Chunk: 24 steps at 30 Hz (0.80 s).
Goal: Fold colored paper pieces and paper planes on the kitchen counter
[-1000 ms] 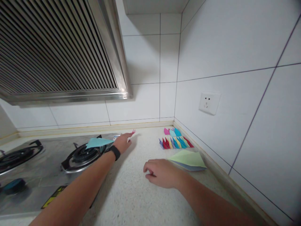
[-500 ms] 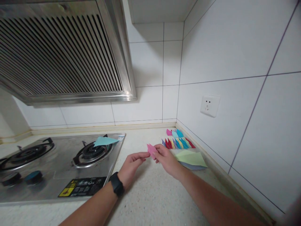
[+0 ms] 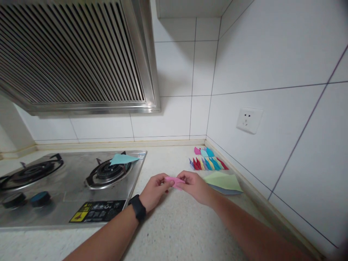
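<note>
Left hand (image 3: 155, 190), right hand (image 3: 196, 186) – both pinching pink paper (image 3: 174, 181)

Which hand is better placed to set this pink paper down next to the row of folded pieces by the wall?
Probably the right hand: it pinches the pink paper and lies nearer the folded pieces than the left hand.

Fingers of both hands covered most of the pink paper (image 3: 174, 181). The hood (image 3: 73, 54) ran off the top and left edges. Folds in the far paper row (image 3: 208, 163) were too small to tell.
</note>
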{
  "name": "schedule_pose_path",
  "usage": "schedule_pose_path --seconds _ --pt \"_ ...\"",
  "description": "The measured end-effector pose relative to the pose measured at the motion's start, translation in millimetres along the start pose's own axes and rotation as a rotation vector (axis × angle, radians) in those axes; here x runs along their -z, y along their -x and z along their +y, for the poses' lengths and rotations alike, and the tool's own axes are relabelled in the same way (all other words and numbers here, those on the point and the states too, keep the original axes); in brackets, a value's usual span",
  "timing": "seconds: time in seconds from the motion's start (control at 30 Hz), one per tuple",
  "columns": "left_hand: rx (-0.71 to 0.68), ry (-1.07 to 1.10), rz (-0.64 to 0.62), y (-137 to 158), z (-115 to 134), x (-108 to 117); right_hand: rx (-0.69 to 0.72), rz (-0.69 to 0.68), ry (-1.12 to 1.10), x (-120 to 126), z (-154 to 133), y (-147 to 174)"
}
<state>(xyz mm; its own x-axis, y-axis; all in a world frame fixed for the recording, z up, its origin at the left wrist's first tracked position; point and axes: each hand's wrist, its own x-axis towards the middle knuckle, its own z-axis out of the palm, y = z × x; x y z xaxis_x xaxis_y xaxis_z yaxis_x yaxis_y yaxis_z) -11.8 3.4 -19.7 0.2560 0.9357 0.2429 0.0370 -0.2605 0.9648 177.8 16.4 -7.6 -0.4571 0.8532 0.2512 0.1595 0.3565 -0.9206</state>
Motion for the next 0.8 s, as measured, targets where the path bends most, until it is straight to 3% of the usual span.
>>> schedule_pose_path --seconds 0.13,0.43,0.8 --pt "0.036 0.077 -0.03 0.0 2.6 0.5 -0.014 -0.034 -0.099 3.4 0.7 -0.4" --pt "0.099 0.252 -0.034 5.6 10.2 -3.7 -0.063 -0.117 -0.082 10.2 4.2 -0.8" --pt "0.072 -0.005 -0.013 0.3 1.6 3.9 -0.053 -0.062 0.068 11.3 9.8 -0.1"
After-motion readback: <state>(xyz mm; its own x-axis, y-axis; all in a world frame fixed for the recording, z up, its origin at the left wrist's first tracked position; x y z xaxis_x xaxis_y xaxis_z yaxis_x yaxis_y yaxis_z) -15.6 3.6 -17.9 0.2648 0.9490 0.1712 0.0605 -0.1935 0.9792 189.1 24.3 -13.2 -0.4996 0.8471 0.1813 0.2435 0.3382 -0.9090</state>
